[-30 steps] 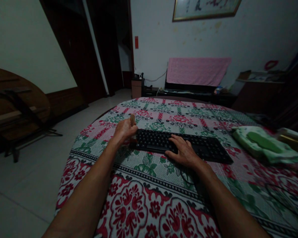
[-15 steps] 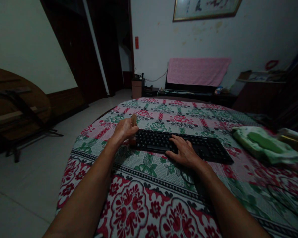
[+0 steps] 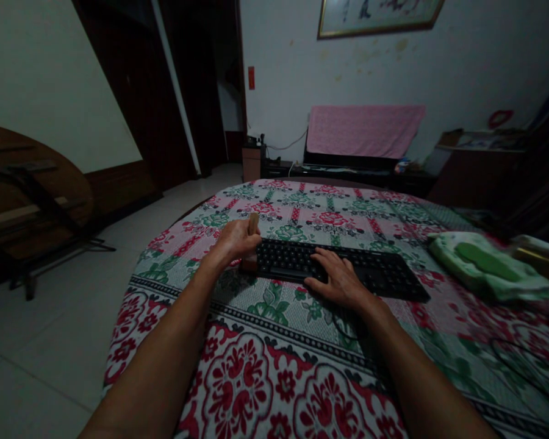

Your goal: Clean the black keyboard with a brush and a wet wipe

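A black keyboard lies on the patterned tablecloth, its long side running left to right. My left hand is closed round a small brush. The brush's light wooden handle sticks up above the thumb, and its brownish lower end is over the keyboard's left end. Fingers hide the middle of the brush. My right hand rests with fingers spread on the middle of the keyboard, thumb by its near edge. A black cable curves out below my right wrist.
To the right lie a green-and-white soft pack and a loose dark cable. A pink cloth covers a screen by the far wall. A folded round table leans at the left.
My left hand has shifted slightly right with the brush, along the keyboard's left end. My right hand and the keyboard have stayed in place.
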The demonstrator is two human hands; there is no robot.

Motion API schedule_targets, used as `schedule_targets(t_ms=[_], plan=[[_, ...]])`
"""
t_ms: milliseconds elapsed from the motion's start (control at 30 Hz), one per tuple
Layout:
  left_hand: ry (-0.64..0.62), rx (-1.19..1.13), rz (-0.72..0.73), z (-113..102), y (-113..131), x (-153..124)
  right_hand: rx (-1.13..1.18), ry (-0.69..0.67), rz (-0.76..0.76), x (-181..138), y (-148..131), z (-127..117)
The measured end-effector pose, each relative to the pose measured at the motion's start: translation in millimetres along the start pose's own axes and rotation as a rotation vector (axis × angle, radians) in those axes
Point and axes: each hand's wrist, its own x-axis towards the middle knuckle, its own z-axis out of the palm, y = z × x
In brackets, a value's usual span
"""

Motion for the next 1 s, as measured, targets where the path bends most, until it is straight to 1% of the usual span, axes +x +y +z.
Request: schedule_targets(t_ms=[100, 200, 267, 333, 467, 533, 600, 667, 733, 933, 1000], plan=[[-0.019, -0.082, 0.048, 9.0, 1.2, 0.5, -0.005, 0.01, -0.008, 0.5, 1.3, 1.4], [-0.035, 0.004, 0.075, 11.8, -2.2, 1.7, -0.004, 0.005, -0.007, 0.5, 1.4, 1.6], [-0.049, 0.067, 0.07, 9.1, -4.4, 2.5, 0.001, -0.002, 0.0, 0.3, 0.7, 1.1], [-0.051, 0.066, 0.054, 5.3, -4.6, 3.1, 0.005, -0.01, 0.009, 0.3, -0.3, 0.2], [-0.035, -0.139, 0.017, 4.6, 1.7, 2.0, 0.011, -0.016, 0.01, 0.4, -1.4, -1.6], [-0.039, -0.231, 0.023, 9.0, 6.3, 0.2, 0.013, -0.019, 0.005, 0.2, -0.7, -1.7], [-0.048, -0.264, 0.048, 14.4, 9.9, -1.9, 0.013, -0.023, -0.002, 0.0, 0.8, -0.9], [-0.051, -0.234, 0.072, 18.0, 11.3, -3.1, 0.01, -0.018, -0.01, -0.2, 2.3, 0.5], [-0.04, -0.154, 0.074, 17.9, 10.0, -3.0, 0.006, -0.011, -0.013, -0.3, 2.9, 1.4], [-0.023, 0.128, -0.016, 0.2, -4.8, 3.1, 0.009, -0.027, 0.007, -0.3, -0.7, -2.5], [0.027, 0.191, -0.038, -4.5, -8.3, 4.7, 0.007, -0.026, 0.01, -0.3, -1.6, -3.7]])
